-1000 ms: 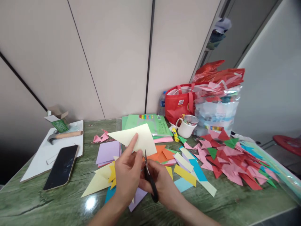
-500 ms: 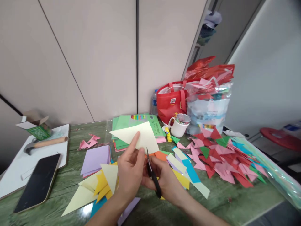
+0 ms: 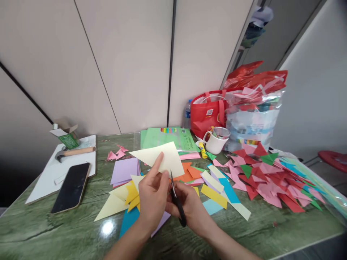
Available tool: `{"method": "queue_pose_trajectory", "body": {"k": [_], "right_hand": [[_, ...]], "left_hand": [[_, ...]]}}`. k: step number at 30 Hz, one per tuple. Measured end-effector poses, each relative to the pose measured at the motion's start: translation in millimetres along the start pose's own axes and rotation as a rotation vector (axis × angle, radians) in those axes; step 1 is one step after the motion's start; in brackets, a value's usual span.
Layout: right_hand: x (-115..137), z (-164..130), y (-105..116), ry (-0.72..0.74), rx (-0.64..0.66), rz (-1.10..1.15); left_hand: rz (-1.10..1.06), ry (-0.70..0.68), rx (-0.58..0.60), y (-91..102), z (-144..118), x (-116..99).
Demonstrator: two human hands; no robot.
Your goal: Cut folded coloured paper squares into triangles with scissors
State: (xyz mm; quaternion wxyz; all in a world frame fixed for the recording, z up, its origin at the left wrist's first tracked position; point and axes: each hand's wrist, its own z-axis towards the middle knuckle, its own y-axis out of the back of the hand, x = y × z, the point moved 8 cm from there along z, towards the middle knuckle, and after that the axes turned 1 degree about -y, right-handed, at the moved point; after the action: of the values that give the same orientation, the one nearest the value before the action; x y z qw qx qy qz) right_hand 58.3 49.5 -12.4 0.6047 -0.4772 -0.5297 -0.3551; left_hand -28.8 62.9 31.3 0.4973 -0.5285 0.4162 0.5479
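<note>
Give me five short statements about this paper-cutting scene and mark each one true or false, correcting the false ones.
1. The left hand holds a pale yellow paper. True.
2. The right hand grips a glue stick. False: it grips black-handled scissors; the glue stick lies beside the white mug.
3. The phone lies screen up, partly on the white board. True.
4. The hammer lies among the red and pink triangles. False: it lies on the white board, on the far side of the table from the triangle pile.
5. The red bag stands at the back by the wall. True.
</note>
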Motion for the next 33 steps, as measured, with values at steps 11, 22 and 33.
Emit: {"method": "queue_pose_trajectory", "body": {"k": [11,22,33], "right_hand": [[-6.2,-2.8,8.0,-0.010,-0.053,0.038],[-22.3,-6.0,40.1,0.024,0.132,0.046],[-34.6,10.0,31.2,0.001,0.166,0.057]], "left_hand": [[-0.001,-0.025,0.006,-6.2,-1.7,-2.9],[-0.041,-0.002,0.000,-29.1,-11.2,49.4],[0.147,-0.028,-0.155,-10.9,-1.6,54.0]]}}
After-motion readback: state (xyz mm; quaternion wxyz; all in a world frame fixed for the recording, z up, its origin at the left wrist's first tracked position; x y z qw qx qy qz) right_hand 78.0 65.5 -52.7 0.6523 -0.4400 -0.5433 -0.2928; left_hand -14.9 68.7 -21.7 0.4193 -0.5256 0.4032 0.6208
